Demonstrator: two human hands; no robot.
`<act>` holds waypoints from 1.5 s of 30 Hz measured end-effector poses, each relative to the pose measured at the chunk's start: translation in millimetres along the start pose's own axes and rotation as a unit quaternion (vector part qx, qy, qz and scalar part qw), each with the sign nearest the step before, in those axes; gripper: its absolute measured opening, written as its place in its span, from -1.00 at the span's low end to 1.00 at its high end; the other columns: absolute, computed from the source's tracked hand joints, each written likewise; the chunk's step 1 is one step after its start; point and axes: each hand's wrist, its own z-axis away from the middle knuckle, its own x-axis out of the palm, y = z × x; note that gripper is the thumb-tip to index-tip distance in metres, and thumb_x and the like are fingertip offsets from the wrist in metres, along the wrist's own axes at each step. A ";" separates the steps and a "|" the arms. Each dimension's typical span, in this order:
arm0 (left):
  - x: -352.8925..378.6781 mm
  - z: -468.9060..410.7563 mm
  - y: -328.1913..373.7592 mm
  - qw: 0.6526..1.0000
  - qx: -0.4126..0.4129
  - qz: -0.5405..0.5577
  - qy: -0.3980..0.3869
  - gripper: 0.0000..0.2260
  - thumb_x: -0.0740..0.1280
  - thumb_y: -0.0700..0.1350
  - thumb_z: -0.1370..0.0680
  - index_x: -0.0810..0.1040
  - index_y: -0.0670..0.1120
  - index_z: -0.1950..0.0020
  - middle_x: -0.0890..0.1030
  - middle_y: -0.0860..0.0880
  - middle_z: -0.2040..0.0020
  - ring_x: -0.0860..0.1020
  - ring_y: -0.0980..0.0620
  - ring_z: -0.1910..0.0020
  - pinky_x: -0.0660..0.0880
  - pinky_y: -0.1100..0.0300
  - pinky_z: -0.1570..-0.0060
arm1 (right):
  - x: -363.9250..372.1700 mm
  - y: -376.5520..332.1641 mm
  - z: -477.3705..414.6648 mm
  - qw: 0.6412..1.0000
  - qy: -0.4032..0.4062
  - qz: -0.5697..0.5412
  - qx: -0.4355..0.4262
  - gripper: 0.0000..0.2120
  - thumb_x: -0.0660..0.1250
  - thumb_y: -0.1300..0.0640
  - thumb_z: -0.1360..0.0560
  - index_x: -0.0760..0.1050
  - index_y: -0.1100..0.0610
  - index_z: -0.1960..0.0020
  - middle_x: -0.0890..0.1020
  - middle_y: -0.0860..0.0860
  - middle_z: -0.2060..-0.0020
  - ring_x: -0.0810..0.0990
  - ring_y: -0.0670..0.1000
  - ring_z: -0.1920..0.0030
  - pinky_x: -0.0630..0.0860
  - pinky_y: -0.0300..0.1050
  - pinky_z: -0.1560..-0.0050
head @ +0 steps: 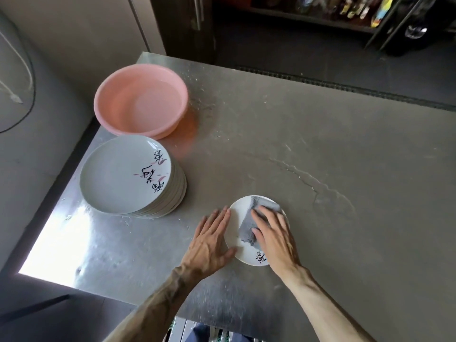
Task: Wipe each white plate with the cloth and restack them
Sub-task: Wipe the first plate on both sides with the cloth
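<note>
A small round white plate with black brush lettering (238, 218) is seen lying flat on the wet grey steel surface (320, 144), near its front edge, with a folded grey cloth (246, 229) laid across it. The plate could be skidded over the wet metal if the cloth is pushed hard off-centre. The cloth is pressed down by the right hand (274, 236), fingers straight. The plate's left rim is braced by the flat left hand (209, 240), and nothing is gripped. A stack of white plates (123, 176) stands apart to the left, before a pink plastic basin (140, 99).

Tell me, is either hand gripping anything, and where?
Nothing is gripped. The right hand presses the cloth onto the plate; the left hand touches its rim.
</note>
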 end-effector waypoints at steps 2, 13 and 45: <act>-0.9 -0.6 -0.4 1.000 0.000 -0.002 -0.005 -0.14 0.16 0.42 -0.57 -0.10 0.03 -0.69 -0.05 0.11 -0.68 -0.09 0.05 -0.66 -0.09 -0.02 -0.62 | 8.6 -11.0 -0.9 0.999 -0.025 -0.027 -0.030 -0.55 0.45 0.08 -0.54 0.53 0.04 -0.41 0.50 -0.03 -0.38 0.49 0.10 -0.28 0.41 -0.04 -0.39; 2.1 -0.1 0.9 1.000 -0.013 0.009 0.008 -0.01 0.30 0.50 -0.46 0.03 -0.01 -0.69 0.07 0.09 -0.68 -0.05 0.10 -0.66 -0.04 -0.07 -0.62 | 23.8 -31.7 -7.8 0.999 -0.016 -0.033 0.016 -0.54 0.46 0.04 -0.52 0.53 -0.04 -0.41 0.52 0.03 -0.30 0.50 0.14 -0.21 0.45 0.05 -0.32; -2.6 8.7 14.4 0.997 -0.070 -0.012 0.001 0.08 0.34 0.51 -0.34 0.06 -0.03 -0.68 0.07 0.08 -0.66 -0.01 0.08 -0.65 -0.03 -0.12 -0.62 | 11.5 -58.8 15.5 0.997 -0.052 -0.055 0.006 -0.65 0.38 0.12 -0.58 0.56 -0.06 -0.35 0.46 -0.05 -0.39 0.43 0.05 -0.35 0.52 -0.02 -0.26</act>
